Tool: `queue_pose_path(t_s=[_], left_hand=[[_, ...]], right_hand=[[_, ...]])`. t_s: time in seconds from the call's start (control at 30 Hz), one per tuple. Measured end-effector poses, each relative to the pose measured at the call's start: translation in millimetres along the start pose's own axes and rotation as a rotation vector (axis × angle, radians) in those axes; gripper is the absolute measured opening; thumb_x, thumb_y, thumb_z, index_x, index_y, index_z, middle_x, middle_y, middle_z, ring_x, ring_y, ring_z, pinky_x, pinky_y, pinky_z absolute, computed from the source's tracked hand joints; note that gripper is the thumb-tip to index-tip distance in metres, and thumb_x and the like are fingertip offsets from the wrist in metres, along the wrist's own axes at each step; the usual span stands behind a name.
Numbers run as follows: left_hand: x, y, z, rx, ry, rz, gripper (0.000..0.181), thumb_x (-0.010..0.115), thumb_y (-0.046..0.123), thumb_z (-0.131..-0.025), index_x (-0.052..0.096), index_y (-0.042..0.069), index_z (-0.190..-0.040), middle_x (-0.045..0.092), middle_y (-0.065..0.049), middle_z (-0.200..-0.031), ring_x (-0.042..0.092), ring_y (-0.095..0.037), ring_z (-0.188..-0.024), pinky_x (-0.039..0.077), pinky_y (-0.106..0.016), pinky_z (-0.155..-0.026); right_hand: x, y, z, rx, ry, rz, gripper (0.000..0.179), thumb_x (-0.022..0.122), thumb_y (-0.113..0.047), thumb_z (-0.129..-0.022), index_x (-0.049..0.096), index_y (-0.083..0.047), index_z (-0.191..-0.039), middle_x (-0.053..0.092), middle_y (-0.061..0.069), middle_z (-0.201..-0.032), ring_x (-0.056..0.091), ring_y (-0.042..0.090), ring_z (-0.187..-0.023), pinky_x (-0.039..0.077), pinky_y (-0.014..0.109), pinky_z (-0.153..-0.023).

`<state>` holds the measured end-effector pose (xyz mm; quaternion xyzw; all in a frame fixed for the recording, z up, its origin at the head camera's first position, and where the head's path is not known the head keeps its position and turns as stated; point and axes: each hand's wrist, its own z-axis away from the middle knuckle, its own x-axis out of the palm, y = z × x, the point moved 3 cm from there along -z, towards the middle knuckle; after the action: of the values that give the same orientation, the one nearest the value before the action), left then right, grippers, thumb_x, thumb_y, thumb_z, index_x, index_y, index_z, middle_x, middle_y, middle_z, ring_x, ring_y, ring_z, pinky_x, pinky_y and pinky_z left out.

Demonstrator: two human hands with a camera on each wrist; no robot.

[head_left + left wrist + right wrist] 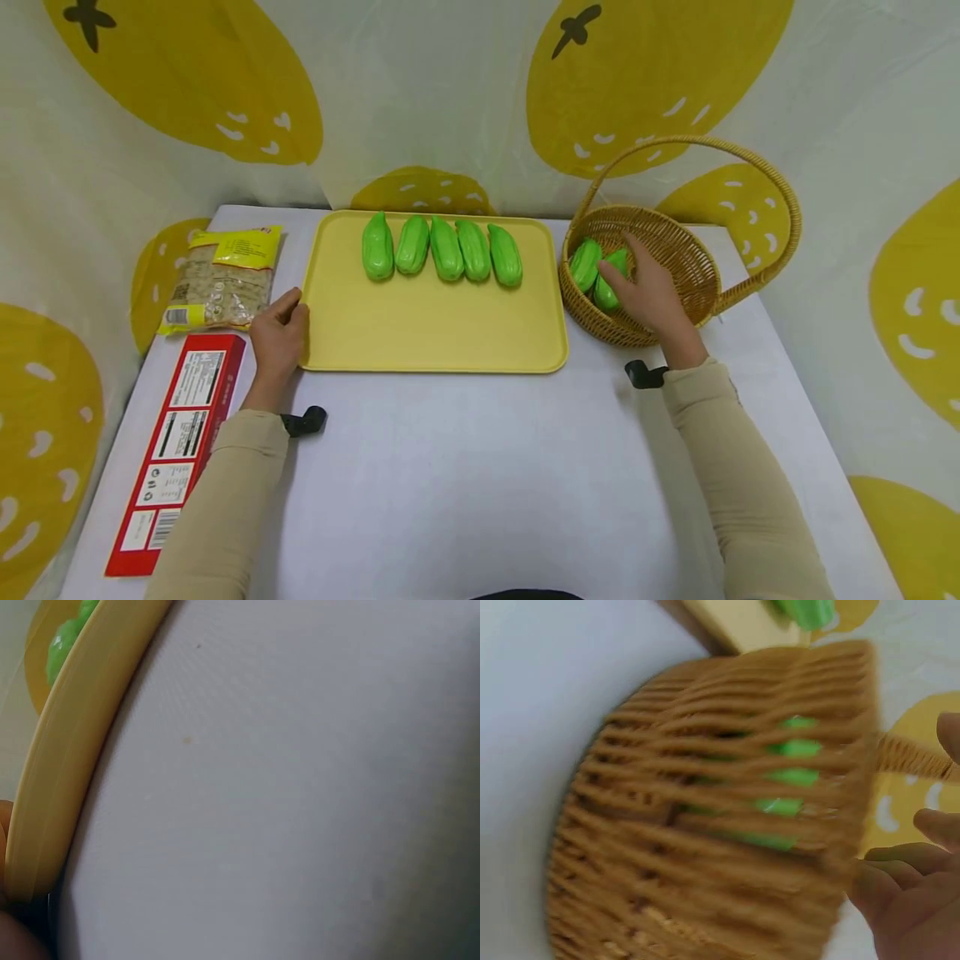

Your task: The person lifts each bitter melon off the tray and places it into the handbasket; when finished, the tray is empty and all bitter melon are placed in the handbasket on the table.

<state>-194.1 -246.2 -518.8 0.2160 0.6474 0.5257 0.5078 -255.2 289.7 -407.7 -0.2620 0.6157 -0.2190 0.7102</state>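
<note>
My left hand holds the left edge of a yellow tray, with fingers curled at its rim. Along the back of the tray lies a row of several shiny green ridged toy gourds. On the right, my right hand hovers over a wicker basket, thumb and fingers spread apart. Inside the basket are a toy gourd at the left wall and another gourd beside it, partly hidden by the thumb. Through the weave, the right wrist view shows green gourds.
A yellow-topped clear food packet lies left of the tray. In front of it is a long red box, partly under my left sleeve. The basket's tall handle arches over the right side. A fruit-patterned cloth hangs behind the white table.
</note>
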Motion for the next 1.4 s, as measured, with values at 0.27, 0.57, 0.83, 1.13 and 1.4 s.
queue_pose_path(t_s=[0.27,0.57,0.83,1.13,1.4], left_hand=[[-0.5,-2.2,-0.6,0.019,0.014,0.004,0.04,0.055,0.018,-0.104,0.058,0.011,-0.143,0.057,-0.006,-0.15,0.051,-0.017,-0.142,0.044,-0.037,-0.119],[0.7,-0.5,2.0,-0.004,-0.011,0.004,0.041,0.054,0.019,-0.105,0.056,0.013,-0.145,0.055,-0.004,-0.152,0.048,-0.017,-0.144,0.041,-0.037,-0.121],[-0.4,0.7,1.4,0.022,0.0,-0.001,0.041,0.055,0.018,-0.105,0.056,0.011,-0.145,0.055,-0.006,-0.151,0.049,-0.019,-0.144,0.041,-0.037,-0.121],[-0.1,-4.1,1.0,0.028,0.009,-0.011,0.04,0.055,0.018,-0.104,0.058,0.01,-0.144,0.056,-0.008,-0.151,0.05,-0.021,-0.143,0.042,-0.039,-0.12],[-0.2,-0.9,-0.4,0.031,0.014,-0.006,0.039,0.056,0.017,-0.104,0.059,0.01,-0.143,0.057,-0.007,-0.15,0.051,-0.02,-0.142,0.043,-0.039,-0.119]], right_hand=[[3.6,-42.4,5.9,-0.226,0.192,0.013,0.067,0.051,-0.044,-0.105,0.03,-0.016,-0.162,0.048,0.025,-0.154,0.056,0.048,-0.121,0.045,0.065,-0.104],[21.2,-64.1,-1.9,-0.298,0.143,-0.035,0.068,0.054,-0.04,-0.105,0.03,-0.011,-0.161,0.05,0.028,-0.151,0.056,0.043,-0.132,0.046,0.058,-0.113],[36.6,-70.8,-11.0,-0.357,0.143,0.03,0.066,0.052,-0.04,-0.106,0.032,-0.009,-0.16,0.05,0.015,-0.075,0.039,0.024,-0.061,0.045,0.042,-0.067],[57.4,-71.6,-23.1,-0.306,0.07,0.003,0.068,0.052,-0.044,-0.105,0.03,-0.012,-0.161,0.063,0.026,-0.088,0.06,0.04,-0.078,0.054,0.053,-0.081],[71.7,-75.2,-36.4,-0.286,0.0,-0.035,0.069,0.055,-0.039,-0.105,0.027,-0.011,-0.162,0.029,0.016,-0.168,0.033,0.036,-0.153,0.032,0.053,-0.125]])
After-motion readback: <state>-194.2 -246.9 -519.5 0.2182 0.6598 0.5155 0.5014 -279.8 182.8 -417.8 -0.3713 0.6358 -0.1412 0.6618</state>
